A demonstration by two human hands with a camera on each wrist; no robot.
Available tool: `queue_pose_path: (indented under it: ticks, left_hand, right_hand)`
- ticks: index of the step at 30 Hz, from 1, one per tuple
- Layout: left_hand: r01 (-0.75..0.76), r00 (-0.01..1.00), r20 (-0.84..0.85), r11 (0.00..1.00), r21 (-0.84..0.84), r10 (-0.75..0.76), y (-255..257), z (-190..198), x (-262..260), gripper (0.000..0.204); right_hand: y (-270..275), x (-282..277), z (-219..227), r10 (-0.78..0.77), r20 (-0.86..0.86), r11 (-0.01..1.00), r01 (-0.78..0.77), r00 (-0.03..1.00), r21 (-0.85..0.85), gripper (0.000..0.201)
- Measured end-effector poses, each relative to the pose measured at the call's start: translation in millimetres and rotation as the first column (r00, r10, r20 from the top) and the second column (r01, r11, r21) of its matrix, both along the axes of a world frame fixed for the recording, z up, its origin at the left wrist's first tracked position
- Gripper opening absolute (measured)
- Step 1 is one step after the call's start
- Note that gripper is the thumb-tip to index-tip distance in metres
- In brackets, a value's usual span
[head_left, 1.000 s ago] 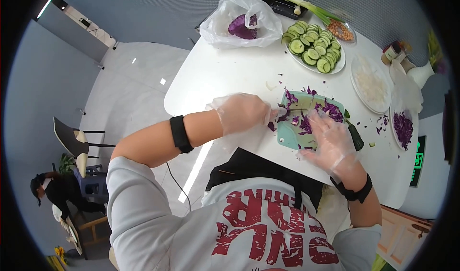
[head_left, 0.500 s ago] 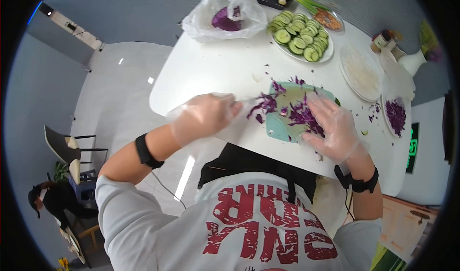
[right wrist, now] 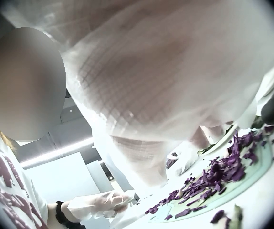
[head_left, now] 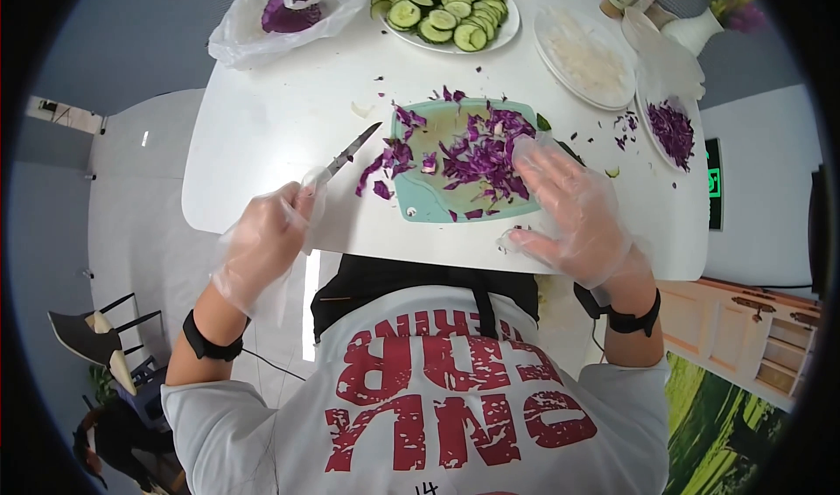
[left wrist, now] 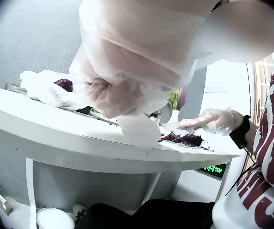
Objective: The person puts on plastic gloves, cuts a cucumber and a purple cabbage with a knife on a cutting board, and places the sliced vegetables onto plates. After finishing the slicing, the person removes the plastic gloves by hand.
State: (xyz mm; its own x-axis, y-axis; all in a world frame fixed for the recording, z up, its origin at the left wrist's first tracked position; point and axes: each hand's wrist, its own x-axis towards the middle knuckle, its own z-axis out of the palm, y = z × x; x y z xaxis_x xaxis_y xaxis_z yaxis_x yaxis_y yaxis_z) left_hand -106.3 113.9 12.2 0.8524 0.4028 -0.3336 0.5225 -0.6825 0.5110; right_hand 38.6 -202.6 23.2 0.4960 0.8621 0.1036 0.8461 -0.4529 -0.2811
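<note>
My left hand point(head_left: 269, 237), in a clear plastic glove, grips the handle of a knife point(head_left: 352, 149) just left of the cutting board. The blade points up and away, with purple scraps stuck on it. A pale green cutting board point(head_left: 420, 204) carries chopped purple cabbage point(head_left: 481, 158), some spilling over its left edge. My gloved right hand point(head_left: 582, 210) is at the board's right side, fingers extended and thumb spread, fingertips right at the cabbage heap. In the right wrist view the shredded cabbage point(right wrist: 213, 179) lies below that hand.
Beyond the board stand a plate of cucumber slices point(head_left: 446, 14) and a plate of pale shreds point(head_left: 584, 57). Shredded cabbage fills a plate point(head_left: 672, 132) at the right. A plastic bag point(head_left: 241, 35) with a cabbage piece sits back left. A dark green cucumber piece point(head_left: 569, 152) lies beside the right hand.
My left hand has drawn the knife off the board to the left, with cabbage strips dragged over the edge. The right hand has shifted toward the board's right edge. The head view has tilted down.
</note>
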Motion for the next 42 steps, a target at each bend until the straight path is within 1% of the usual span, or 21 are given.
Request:
queue_pose_path:
  ticks: [4,6,9,13,15,16,18,19,21,22,24,25,27,28,29,31,35,37,38,40,42]
  left_hand:
    - [0.018,1.0,0.009,1.0,0.01,-0.018,-10,1,-5,0.039]
    - [-0.056,0.998,0.018,0.998,0.016,0.056,-15,1,-8,0.039]
    - [-0.062,0.996,0.063,0.998,0.033,0.06,-17,-7,-16,0.039]
    - [-0.069,0.997,0.023,0.996,0.049,0.068,-17,-11,-28,0.039]
    - [-0.155,0.988,-0.007,0.988,0.015,0.155,-20,-7,-31,0.039]
    - [-0.153,0.988,-0.011,0.988,0.014,0.153,-23,-7,-31,0.039]
    - [-0.202,0.971,-0.127,0.979,0.027,0.204,-29,-7,-31,0.038]
    - [-0.2,0.971,-0.129,0.979,0.025,0.202,-32,-7,-32,0.038]
    - [-0.173,0.981,-0.097,0.982,-0.073,0.166,-40,-9,-33,0.038]
    - [-0.171,0.982,-0.098,0.982,-0.074,0.164,-43,-11,-33,0.038]
    - [-0.158,0.985,-0.094,0.975,-0.154,0.145,-50,-12,-31,0.037]
    - [-0.156,0.985,-0.095,0.976,-0.155,0.143,-55,-11,-29,0.037]
    - [-0.116,0.992,-0.075,0.981,-0.158,0.105,-68,-6,-19,0.035]
    - [-0.065,0.996,-0.061,0.995,-0.07,0.061,-76,-1,-13,0.034]
    - [-0.064,0.996,-0.061,0.995,-0.07,0.06,-77,-5,-12,0.034]
    - [0.054,0.997,0.063,0.997,-0.052,-0.05,-79,-16,-11,0.034]
    - [0.061,0.996,0.067,0.99,-0.129,-0.053,-82,-7,-7,0.034]
    - [-0.064,0.997,0.025,0.994,-0.089,0.067,-82,-5,-7,0.034]
    - [-0.064,0.998,0.022,0.994,-0.089,0.066,-80,-6,-9,0.034]
    - [-0.129,0.991,0.021,0.984,-0.126,0.133,-71,-10,-16,0.036]
    - [-0.121,0.992,0.027,0.985,-0.124,0.125,-65,-15,-27,0.036]
  right_hand:
    - [-5,-10,-11,-0.082,-0.021,0.996,0.082,0.996,0.024,0.07]
    - [-7,-14,-15,-0.129,-0.064,0.991,0.132,0.99,0.034,0.07]
    - [-5,-18,-19,-0.182,-0.111,0.979,0.191,0.977,0.077,0.066]
    - [-6,-21,-25,-0.199,-0.14,0.971,0.214,0.97,0.106,0.061]
    - [-7,-17,-31,-0.175,-0.01,0.964,0.173,0.985,0.2,0.046]
    - [-9,-15,-36,-0.177,-0.013,0.964,0.176,0.984,0.198,0.046]
    - [-14,-9,-45,-0.176,0.056,0.937,0.15,0.983,0.317,0.032]
    - [-14,-9,-44,-0.178,0.055,0.937,0.152,0.982,0.315,0.032]
    - [-12,-9,-43,-0.19,-0.017,0.889,0.18,0.982,0.42,0.024]
    - [-12,-8,-42,-0.192,-0.018,0.89,0.182,0.981,0.419,0.024]
    - [-13,-8,-42,-0.225,0.006,0.9,0.205,0.974,0.385,0.018]
    - [-13,-9,-42,-0.227,0.006,0.899,0.207,0.974,0.385,0.018]
    - [-12,-12,-45,-0.294,-0.007,0.887,0.275,0.956,0.371,0.015]
    - [-11,-12,-46,-0.294,-0.007,0.887,0.276,0.956,0.371,0.015]
    - [-11,-13,-48,-0.3,-0.008,0.88,0.28,0.954,0.383,0.015]
    - [-10,-15,-48,-0.307,-0.01,0.874,0.286,0.952,0.392,0.015]
    - [-9,-19,-42,-0.3,-0.009,0.881,0.281,0.954,0.381,0.016]
    - [-8,-19,-39,-0.299,-0.014,0.882,0.282,0.954,0.378,0.016]
    - [-6,-19,-39,-0.275,-0.039,0.882,0.268,0.961,0.386,0.017]
    - [1,-19,-38,-0.252,-0.066,0.882,0.257,0.966,0.395,0.018]
    - [12,-22,-37,-0.151,-0.012,0.92,0.145,0.988,0.365,0.021]
